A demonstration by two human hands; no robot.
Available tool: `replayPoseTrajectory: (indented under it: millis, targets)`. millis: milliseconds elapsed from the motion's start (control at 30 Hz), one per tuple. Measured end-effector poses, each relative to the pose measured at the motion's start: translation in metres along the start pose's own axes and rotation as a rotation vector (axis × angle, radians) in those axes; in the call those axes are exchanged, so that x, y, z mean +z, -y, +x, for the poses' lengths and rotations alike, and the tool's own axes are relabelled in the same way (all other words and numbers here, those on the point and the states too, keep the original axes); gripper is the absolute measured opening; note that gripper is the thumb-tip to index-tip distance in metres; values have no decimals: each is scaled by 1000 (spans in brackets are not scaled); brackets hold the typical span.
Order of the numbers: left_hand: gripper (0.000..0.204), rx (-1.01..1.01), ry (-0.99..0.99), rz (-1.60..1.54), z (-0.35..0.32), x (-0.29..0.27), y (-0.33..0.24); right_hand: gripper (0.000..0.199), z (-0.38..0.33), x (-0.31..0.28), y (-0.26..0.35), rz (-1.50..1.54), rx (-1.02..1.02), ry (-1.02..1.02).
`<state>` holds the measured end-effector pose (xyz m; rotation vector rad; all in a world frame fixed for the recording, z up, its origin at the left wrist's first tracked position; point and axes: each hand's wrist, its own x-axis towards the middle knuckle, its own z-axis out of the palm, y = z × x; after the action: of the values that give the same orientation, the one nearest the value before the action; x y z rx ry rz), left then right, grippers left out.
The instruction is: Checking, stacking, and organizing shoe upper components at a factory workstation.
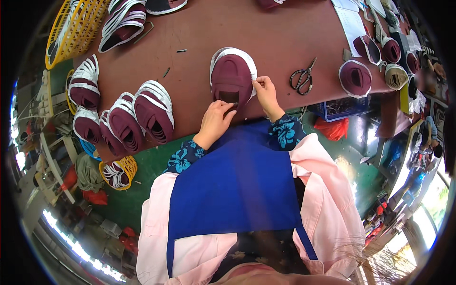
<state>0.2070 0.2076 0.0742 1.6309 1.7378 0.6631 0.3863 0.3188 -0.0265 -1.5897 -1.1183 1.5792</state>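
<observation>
A maroon shoe upper (231, 73) with a white stitched margin lies on the table in front of me, toe end pointing away. My left hand (214, 121) has its fingers closed at the near edge of the upper, beside the dark opening. Thumb and forefinger of my right hand (267, 96) pinch the white margin on the right side. Whether a thread or small scrap is between those fingertips is too small to tell. To the right of that hand lie black-handled scissors (308, 72), apart from it.
Stacked maroon uppers (153, 111) line the table's left edge. A yellow basket (88, 29) stands at the far left, with another upper stack (124, 23) beside it. More uppers (355, 78) and papers (350, 29) lie at the right. A blue crate (338, 110) sits below the table edge.
</observation>
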Motion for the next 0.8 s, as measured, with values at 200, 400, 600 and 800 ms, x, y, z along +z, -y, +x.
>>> replayPoseTrajectory:
  millis: [200,400,600,800]
  targets:
    - [23,-705,-71,-883,-31,1,39,17,-38,13,45,108,-168,261]
    - [42,-734,-278,-1303,-52,-18,27,32,22,-16,-11,195,228,105]
    - [40,-633,-276,-1083,-39,2,2,33,25,-10,-14,148,271,91]
    - [39,-336,-143,-344,-30,15,-3,23,24,1,-16,-179,64,55]
